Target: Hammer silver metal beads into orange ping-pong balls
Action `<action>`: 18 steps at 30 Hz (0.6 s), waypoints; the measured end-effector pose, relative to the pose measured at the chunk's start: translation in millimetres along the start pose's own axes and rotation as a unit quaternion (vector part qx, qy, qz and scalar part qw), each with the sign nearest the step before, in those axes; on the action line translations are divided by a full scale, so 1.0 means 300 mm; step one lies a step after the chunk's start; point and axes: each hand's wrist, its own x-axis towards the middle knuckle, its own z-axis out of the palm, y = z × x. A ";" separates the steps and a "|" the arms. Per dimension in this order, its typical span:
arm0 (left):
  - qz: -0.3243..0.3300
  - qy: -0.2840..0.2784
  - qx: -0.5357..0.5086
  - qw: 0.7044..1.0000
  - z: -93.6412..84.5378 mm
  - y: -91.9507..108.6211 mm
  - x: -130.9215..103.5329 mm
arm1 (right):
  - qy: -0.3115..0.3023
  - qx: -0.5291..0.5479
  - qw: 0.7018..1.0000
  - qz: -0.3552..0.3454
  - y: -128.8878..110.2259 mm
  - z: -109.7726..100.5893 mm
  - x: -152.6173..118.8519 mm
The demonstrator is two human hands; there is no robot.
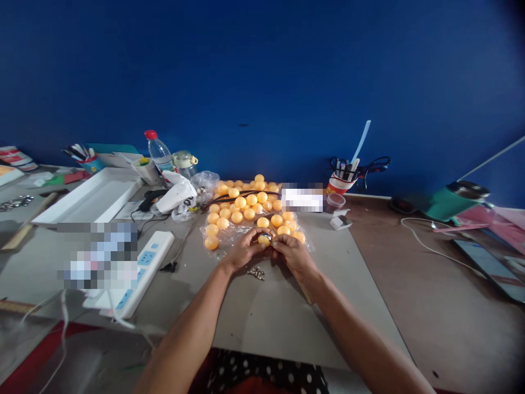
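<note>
Between my two hands is an orange ball [264,239] with a dark shiny strip along its top. My left hand [245,249] is closed around the ball's left side. The fingers of my right hand [290,251] are pinched together at its right edge; whatever they grip is too small to name. Many orange balls [237,217] lie on clear plastic just beyond my hands. On the grey board [270,323], below my left hand, sits a small cluster of shiny metal pieces [256,273].
Left are a white power strip [153,257], a white tray [96,197], a bottle [159,153] and a white bag [178,194]. Behind right stands a cup of pens [339,183]. Far right are a green mug [455,201], a cable and a phone [490,265].
</note>
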 end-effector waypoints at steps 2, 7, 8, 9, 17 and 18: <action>0.000 0.002 0.009 1.000 0.003 0.004 -0.001 | 0.004 -0.005 1.000 -0.001 0.000 0.001 0.000; 0.018 0.003 0.048 0.999 0.006 0.013 -0.001 | 0.009 -0.014 1.000 0.005 -0.009 0.005 -0.006; 0.022 0.005 0.055 0.998 0.007 0.014 -0.001 | 0.010 -0.015 1.000 0.005 -0.010 0.006 -0.007; 0.025 0.006 0.061 0.998 0.007 0.015 -0.001 | 0.012 -0.016 1.000 0.004 -0.011 0.007 -0.007; 0.027 0.009 0.061 0.998 0.008 0.010 -0.003 | 0.023 -0.018 1.000 -0.002 -0.007 0.007 -0.002; 0.029 0.011 0.059 0.998 0.007 0.008 -0.003 | 0.022 -0.017 1.000 -0.001 -0.009 0.007 -0.002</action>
